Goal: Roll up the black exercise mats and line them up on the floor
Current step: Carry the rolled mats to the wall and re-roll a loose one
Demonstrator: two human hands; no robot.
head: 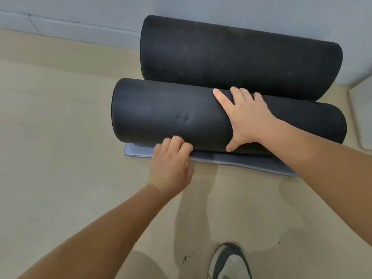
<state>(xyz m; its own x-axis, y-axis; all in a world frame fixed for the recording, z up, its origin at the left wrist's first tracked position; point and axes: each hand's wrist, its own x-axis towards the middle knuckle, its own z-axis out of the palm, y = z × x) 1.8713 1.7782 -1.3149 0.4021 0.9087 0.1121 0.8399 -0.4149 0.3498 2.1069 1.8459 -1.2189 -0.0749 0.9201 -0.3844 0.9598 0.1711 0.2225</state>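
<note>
Bare beige floor [50,137] fills the left side, with a pale wall [80,9] behind it. The near rolled mat [161,113] lies crosswise on the floor, its left end sticking out a little past the far rolled mat [231,57], which lies just behind, touching it and backed against the wall. The left hand [171,160] sits at the near roll's lower front edge with its fingers curled and knuckles up (the tips are hidden at the seam, so I cannot tell if they grip anything). A grey flap [251,163] lies flat on the floor under that roll. The right hand [247,117] presses on top of the near roll, fingers spread, thumb down its front. A shoe [229,262] stands below.
</note>
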